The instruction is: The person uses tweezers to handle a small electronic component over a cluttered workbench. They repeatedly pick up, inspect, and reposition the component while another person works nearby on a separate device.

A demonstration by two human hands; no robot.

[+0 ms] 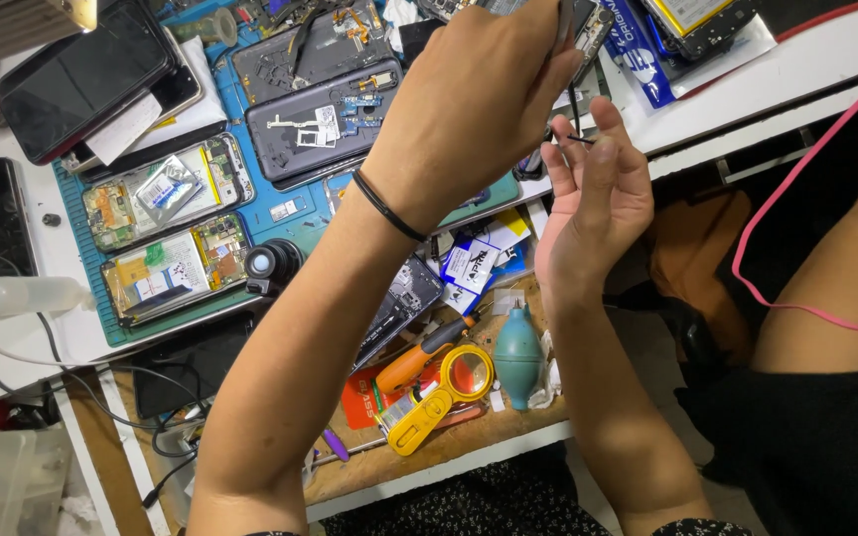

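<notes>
Over the cluttered tabletop (826,60), the left hand (469,99) pinches black tweezers (570,60), whose long axis runs nearly straight down toward the right hand (593,199) just beneath. The right fingers (603,164) curl close together around a thin dark part (576,138), tiny and hard to identify. The tweezer tips sit almost touching it, above the opened phones (320,119).

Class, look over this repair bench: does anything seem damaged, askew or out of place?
Several phones lie with their backs off on the green mat, boards and batteries bare. A yellow magnifier and orange screwdriver lie crooked on a cluttered lower shelf. It looks like opened-up work rather than a spill.
</notes>
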